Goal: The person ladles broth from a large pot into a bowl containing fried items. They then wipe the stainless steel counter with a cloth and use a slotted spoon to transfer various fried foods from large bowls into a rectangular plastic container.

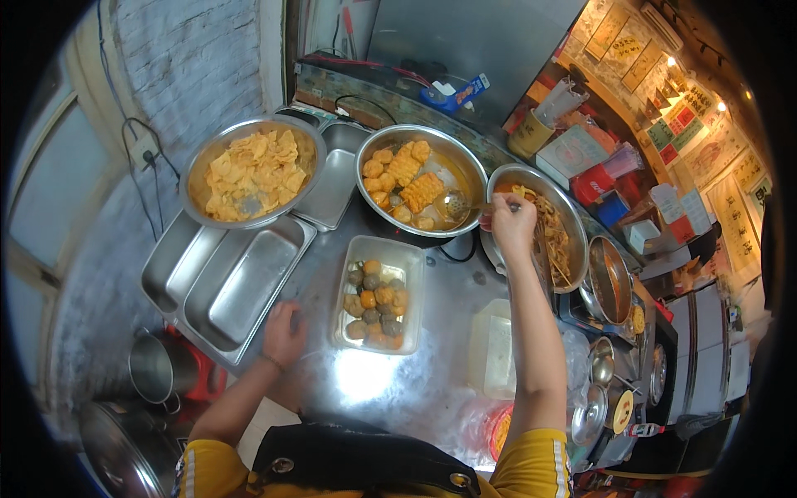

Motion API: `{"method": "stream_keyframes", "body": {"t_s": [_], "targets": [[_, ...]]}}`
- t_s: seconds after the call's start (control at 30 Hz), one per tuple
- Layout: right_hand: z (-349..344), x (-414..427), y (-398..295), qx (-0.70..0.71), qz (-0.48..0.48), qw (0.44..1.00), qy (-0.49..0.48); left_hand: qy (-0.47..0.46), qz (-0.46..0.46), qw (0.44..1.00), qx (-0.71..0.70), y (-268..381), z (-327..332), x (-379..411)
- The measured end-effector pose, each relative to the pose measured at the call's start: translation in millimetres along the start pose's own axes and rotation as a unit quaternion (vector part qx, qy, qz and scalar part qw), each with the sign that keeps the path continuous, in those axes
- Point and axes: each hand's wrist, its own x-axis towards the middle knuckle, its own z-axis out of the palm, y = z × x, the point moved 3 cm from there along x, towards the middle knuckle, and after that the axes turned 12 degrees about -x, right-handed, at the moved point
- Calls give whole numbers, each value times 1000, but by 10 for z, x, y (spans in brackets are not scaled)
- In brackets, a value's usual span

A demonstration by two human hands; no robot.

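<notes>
My right hand [512, 225] is closed around the handle of a slotted metal ladle [454, 204], whose bowl sits in the broth of a round steel pot [368, 208]. Golden fried pieces [423, 192] and round balls float in that pot. Resting on the steel counter, my left hand [285, 333] holds nothing, beside the edge of an empty steel food pan [246, 280]; its fingers are partly hidden. Between my arms stands a clear plastic container [417, 299] with brown, grey and orange balls [377, 297] in it.
A steel bowl of fried sheets [255, 171] stands at the back left. Right of the pot are a steel basin of skewered food [557, 233] and a pan of red broth [607, 280]. An empty plastic container [489, 348] lies beside my right forearm. A stockpot [152, 367] stands lower left.
</notes>
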Motion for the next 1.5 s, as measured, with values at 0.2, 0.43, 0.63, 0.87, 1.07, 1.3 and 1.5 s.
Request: {"method": "stream_keyframes", "body": {"t_s": [0.2, 0.43, 0.63, 0.87, 1.07, 1.3, 1.5], "targets": [[180, 159, 40, 118, 69, 991, 6, 28, 20, 993, -116, 866, 18, 822], [-1, 257, 19, 161, 60, 985, 33, 6, 57, 992, -117, 1330, 151, 1587], [126, 256, 60, 173, 82, 981, 6, -55, 59, 997, 10, 1486, 590, 2178], [62, 245, 122, 196, 97, 976, 5, -106, 43, 967, 230, 1376, 1060, 2730], [8, 246, 185, 199, 102, 975, 5, -153, 4, 934, 322, 1291, 1422, 2943], [-39, 250, 280, 232, 107, 967, 18, -188, -38, 927, 324, 1308, 1491, 3021], [-77, 275, 274, 243, 110, 963, 30, -190, -113, 949, 227, 1456, 1284, 3039]]}}
